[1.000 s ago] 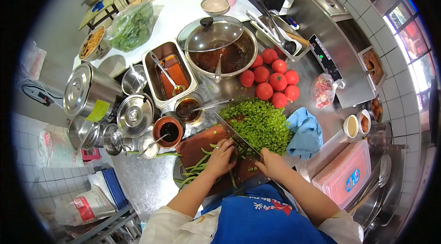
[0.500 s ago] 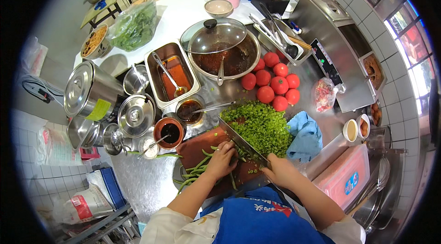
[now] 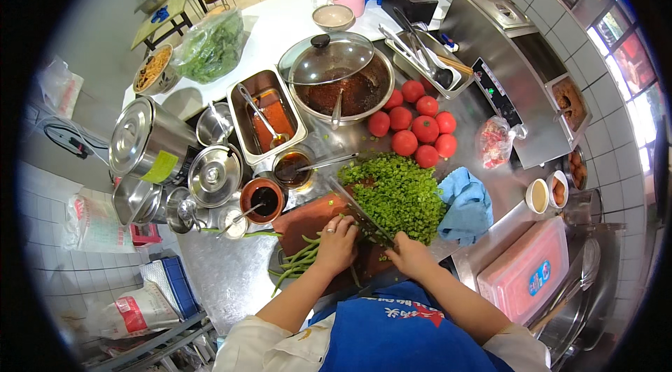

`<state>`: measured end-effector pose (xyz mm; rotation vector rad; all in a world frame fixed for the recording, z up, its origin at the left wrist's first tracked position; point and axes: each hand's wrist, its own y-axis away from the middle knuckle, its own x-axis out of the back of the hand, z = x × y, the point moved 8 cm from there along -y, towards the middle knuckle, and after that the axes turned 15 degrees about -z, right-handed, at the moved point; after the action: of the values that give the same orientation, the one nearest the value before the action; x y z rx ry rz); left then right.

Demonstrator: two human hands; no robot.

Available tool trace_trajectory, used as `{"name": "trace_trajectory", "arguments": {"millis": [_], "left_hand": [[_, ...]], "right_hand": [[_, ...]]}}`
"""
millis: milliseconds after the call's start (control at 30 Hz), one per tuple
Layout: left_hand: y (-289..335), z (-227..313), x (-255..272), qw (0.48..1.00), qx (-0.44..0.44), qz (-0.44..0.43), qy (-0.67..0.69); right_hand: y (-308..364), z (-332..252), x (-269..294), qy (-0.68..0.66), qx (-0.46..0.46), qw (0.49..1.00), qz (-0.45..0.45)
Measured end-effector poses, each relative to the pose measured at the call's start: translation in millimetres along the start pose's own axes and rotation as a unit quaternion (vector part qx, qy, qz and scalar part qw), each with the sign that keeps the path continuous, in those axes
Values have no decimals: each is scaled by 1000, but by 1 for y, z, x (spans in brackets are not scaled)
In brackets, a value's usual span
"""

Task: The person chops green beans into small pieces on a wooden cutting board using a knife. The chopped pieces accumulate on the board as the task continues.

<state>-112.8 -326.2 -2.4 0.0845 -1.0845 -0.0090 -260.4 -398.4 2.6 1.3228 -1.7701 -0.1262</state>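
In the head view, long green beans [image 3: 299,260] are seen on the left part of a red-brown board [image 3: 308,218], partly under the left hand [image 3: 337,242]. That hand is laid over them with its fingers bent; whether a bean is pinched cannot be told, as the fingertips are hidden. The knife [image 3: 363,211] is gripped by its handle in the right hand [image 3: 410,256], which is closed around it. The blade is set between the left hand and a big heap of green bits [image 3: 402,197].

For good cutting, the fingertips should be tucked in, and the blade should be guided by the knuckles. The beans should be lined up side by side, and small, even cuts should be made. The thumb should be held well back from the edge.

One knife, one board and one heap can be counted. The whole beans cannot be counted, because they are crossed and partly covered. Ten tomatoes [image 3: 425,129] can be made out. One blue cloth [image 3: 465,204], one glass lid [image 3: 336,67] and two small white cups [image 3: 537,197] are also found.
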Motion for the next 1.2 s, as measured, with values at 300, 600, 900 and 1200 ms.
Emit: {"name": "trace_trajectory", "arguments": {"millis": [300,600,900,1200], "left_hand": [[-34,-4,3,992,-18,-6,125],[-28,21,-22,993,-47,12,-111],[-22,18,11,997,-67,-13,43],[-15,7,-3,995,-44,-24,91]], "right_hand": [[15,21,18,-20,-23,999,41],[13,28,13,-15,-12,999,36],[12,21,5,4,5,999,46],[11,22,4,16,-10,999,38]]}}
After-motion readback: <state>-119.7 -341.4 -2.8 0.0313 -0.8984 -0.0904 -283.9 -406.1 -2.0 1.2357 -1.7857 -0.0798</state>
